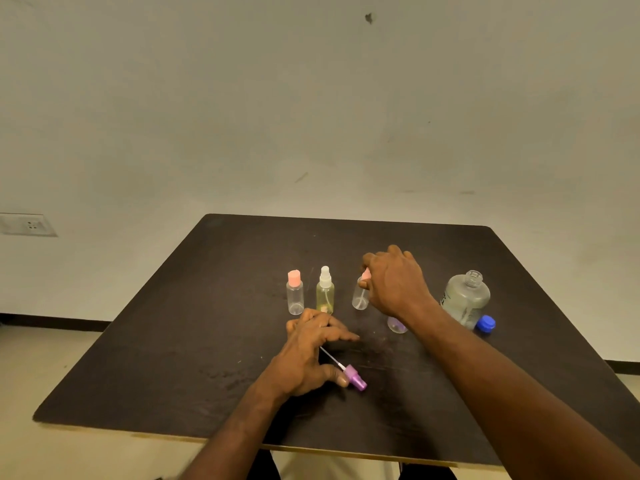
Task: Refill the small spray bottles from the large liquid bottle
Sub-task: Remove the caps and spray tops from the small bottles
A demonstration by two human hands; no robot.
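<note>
A person sits at a dark table (207, 341) against a plain wall, seen from above through a head-worn camera. Near the table's centre stand three small spray bottles in a row: one with a pink cap (295, 293), one yellowish with a white sprayer (325, 291), and a clear one (360, 296) with a pink top. The right hand (394, 282) is closed around the top of that third bottle, fingers pinching its sprayer, probably to unscrew or tighten it. Just nearer, partly hidden under the right wrist, stands a small open bottle with a purple tint (397, 324); its purple sprayer head (354, 376), with the dip tube attached, lies flat on the table, likely set aside so the bottle can be filled. The left hand (308, 351) rests on the table with fingers loosely spread, the thumb touching that sprayer head but not gripping it. To the right, well clear of both hands, stands the large liquid bottle (465, 299), uncapped and ready for pouring, its blue cap (485, 323) lying just beside its base.
</note>
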